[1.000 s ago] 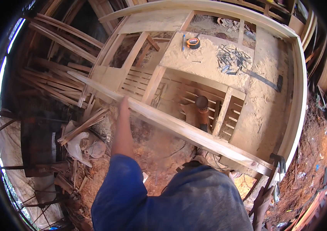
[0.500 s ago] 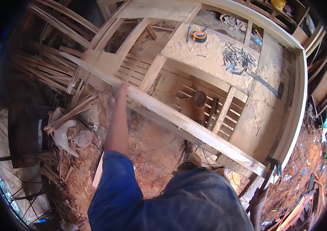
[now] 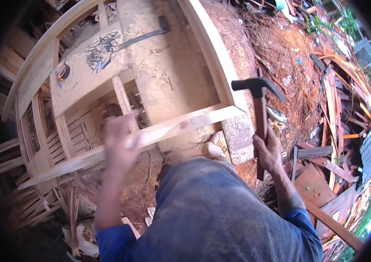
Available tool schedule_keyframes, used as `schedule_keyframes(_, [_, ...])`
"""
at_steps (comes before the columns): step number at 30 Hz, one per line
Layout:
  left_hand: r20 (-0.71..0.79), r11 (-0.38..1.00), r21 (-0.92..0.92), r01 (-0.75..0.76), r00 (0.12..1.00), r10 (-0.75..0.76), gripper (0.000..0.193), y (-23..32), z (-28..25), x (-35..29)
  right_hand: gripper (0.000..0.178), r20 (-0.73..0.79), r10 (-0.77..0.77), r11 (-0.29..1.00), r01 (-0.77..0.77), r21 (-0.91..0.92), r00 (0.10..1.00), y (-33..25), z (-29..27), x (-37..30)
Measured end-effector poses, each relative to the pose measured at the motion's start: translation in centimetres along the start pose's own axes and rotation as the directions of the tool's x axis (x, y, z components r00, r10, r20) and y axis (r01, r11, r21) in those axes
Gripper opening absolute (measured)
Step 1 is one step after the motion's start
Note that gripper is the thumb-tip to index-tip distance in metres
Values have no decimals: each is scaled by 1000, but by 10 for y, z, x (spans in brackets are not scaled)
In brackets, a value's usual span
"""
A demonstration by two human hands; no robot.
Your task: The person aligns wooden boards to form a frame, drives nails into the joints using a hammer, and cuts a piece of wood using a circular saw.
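My right hand (image 3: 270, 150) is closed around the wooden handle of a claw hammer (image 3: 260, 115), which stands upright with its dark head at the top. It is just right of a corner of a pale wooden frame (image 3: 211, 48). A long pale plank (image 3: 185, 123) runs along the frame's near side, its right end at that corner. My left hand (image 3: 122, 137) is over the middle of the plank, smeared by motion. Whether its fingers grip the wood cannot be made out.
On the dusty frame panel lie a pile of dark nails (image 3: 100, 51), a flat dark metal tool (image 3: 144, 37) and an orange and black tape measure (image 3: 63, 72). Scrap wood (image 3: 331, 118) litters the right side. Reddish, debris-strewn ground (image 3: 281, 48) surrounds the frame.
The view has swung to the right. My left hand has shifted along the plank toward its right end. The hammer, earlier at the plank's right end, is now raised upright beside the corner.
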State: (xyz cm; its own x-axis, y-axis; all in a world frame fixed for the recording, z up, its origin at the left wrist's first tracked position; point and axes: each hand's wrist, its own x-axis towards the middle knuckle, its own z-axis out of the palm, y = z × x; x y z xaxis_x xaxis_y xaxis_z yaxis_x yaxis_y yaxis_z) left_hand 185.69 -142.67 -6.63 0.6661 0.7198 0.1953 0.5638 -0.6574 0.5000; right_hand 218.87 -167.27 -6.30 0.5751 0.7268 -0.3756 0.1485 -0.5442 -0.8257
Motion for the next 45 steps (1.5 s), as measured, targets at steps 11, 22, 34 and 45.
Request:
schedule_keyframes(11, [544,916,73,-394,786,295,80,125,164,83,23,-63,305,910,-272,313,950,92,-91,-18])
schedule_keyframes(22, [438,904,28,-426,818,372,83,124,178,84,34,211,319,833,-379,403,924,93,-94,18])
schedule_keyframes(34, [472,909,43,-414,811,347,82,123,177,84,37,566,239,779,-504,374,789,67,-79,56])
schedule_keyframes(45, [455,918,59,-393,829,326,84,126,178,83,30,374,335,784,-476,398,865,76,-125,64])
